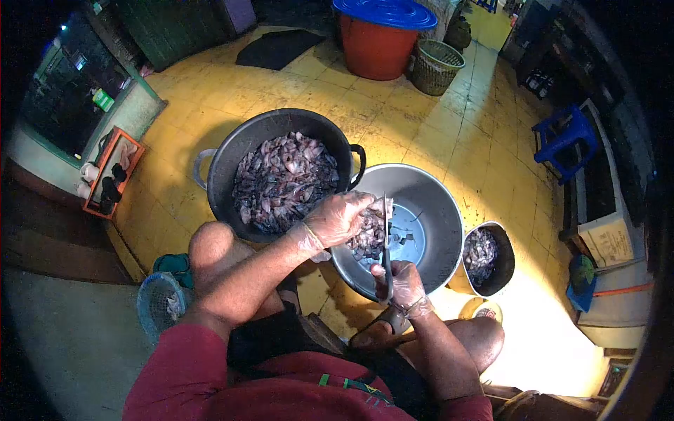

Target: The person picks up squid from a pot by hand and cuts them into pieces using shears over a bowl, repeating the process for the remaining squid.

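My left hand [340, 214], in a clear plastic glove, pinches a pale, pinkish raw seafood piece [381, 207] over the grey basin [442, 203]. Scissors [385, 235] are held in my right hand [406, 284], also gloved, with the blades pointing away from me and right at that piece. More pinkish-grey pieces [366, 242] lie at the basin's left side, and dark scraps [404, 237] rest on its bottom. Left of the basin stands a large black pot [223, 168] heaped with similar dark and pink pieces [284, 175].
To the right, a smaller container [504, 252] holds more pieces. A blue basket [147, 316] stands by my left leg. Farther off are a red tub [375, 52] with a blue lid [393, 10], a woven basket [439, 67] and a blue stool [565, 140] on the yellow tiled floor [393, 119].
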### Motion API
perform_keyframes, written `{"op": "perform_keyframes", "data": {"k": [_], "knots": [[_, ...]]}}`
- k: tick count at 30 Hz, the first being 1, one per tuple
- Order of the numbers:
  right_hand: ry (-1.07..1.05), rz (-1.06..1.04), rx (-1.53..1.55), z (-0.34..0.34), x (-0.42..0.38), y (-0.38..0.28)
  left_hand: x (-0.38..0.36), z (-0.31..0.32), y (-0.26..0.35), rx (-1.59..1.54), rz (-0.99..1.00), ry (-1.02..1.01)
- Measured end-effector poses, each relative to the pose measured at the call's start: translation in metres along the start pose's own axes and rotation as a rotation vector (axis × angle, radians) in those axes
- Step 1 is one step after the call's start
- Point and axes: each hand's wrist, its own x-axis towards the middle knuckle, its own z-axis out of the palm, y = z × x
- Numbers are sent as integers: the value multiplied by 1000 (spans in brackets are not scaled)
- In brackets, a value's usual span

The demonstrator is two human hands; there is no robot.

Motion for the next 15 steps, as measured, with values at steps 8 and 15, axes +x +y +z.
{"op": "perform_keyframes", "data": {"k": [8, 15], "knots": [[1, -85, 64, -1, 14, 23, 1, -5, 14, 79, -20, -225], [81, 0, -68, -5, 5, 1, 2, -2, 0, 7, 58, -140]]}}
